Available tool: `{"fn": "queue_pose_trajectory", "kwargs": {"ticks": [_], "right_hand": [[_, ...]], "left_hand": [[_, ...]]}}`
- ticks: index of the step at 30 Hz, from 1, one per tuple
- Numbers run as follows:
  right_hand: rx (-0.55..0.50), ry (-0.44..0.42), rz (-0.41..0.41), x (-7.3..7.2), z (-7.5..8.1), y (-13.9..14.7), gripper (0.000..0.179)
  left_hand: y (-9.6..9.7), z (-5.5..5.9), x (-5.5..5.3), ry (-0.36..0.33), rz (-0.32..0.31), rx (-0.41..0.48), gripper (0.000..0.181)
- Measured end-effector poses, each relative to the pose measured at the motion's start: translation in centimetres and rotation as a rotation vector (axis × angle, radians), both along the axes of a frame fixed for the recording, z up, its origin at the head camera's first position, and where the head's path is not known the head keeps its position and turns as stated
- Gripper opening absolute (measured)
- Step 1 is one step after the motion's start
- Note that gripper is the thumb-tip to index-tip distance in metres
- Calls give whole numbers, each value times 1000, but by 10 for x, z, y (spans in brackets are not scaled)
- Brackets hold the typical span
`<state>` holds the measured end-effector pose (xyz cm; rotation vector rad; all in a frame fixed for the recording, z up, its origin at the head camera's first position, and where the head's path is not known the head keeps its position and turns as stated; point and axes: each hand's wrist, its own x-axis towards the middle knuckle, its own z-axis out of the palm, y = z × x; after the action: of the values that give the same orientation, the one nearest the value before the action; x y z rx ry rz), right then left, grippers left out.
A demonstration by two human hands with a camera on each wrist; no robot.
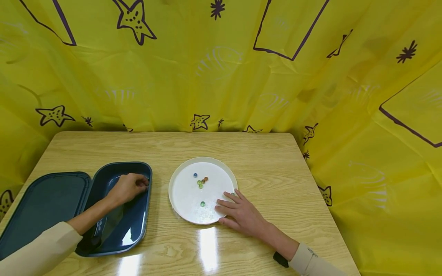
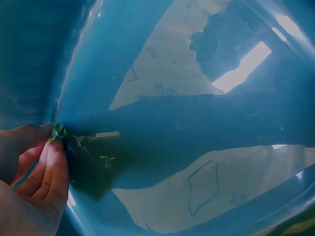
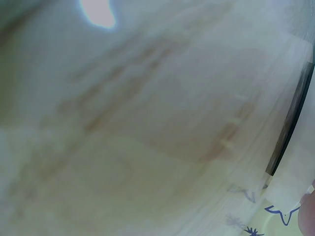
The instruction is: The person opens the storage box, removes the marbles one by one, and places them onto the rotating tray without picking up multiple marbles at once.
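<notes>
In the head view my left hand (image 1: 128, 188) reaches into a dark blue box (image 1: 149, 214), close to its right wall. The left wrist view has the thumb and fingers pinching a small green marble (image 2: 59, 132), partly hidden by the fingertips. My right hand (image 1: 243, 214) spreads its fingers over the right rim of a round white tray (image 1: 183, 195). A green marble (image 1: 233, 194) shows by those fingers, mostly covered. On the tray lie a blue marble (image 1: 195, 175), two orange-brown marbles (image 1: 206, 179), two yellow-green marbles (image 1: 200, 186) and another green marble (image 1: 202, 204).
The box's flat lid (image 1: 51, 207) lies against its left side. Everything stands on a wooden table (image 1: 269, 168), with a patterned yellow curtain (image 1: 172, 76) behind and at the sides. The right wrist view is mostly a blurred pale surface.
</notes>
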<state>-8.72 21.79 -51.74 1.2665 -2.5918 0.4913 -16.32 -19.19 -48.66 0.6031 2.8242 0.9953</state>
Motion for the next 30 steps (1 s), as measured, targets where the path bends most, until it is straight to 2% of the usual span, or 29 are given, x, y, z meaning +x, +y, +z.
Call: {"fn": "queue_pose_trajectory", "kwargs": {"ticks": [6,11,16,30], "right_hand": [[-3,5,1,-1,0,0,53],[0,5,-2,0,0,0,53],[5,0,-9,0,0,0,53],[6,-20,-8,1,1,0,51]], "left_hand": [[-2,3,1,-4,5,0,4],[-4,8,3,-8,41,6,4],[-7,15,9,-23,73,47,8],[-5,54,23,73,134,137,18]]}}
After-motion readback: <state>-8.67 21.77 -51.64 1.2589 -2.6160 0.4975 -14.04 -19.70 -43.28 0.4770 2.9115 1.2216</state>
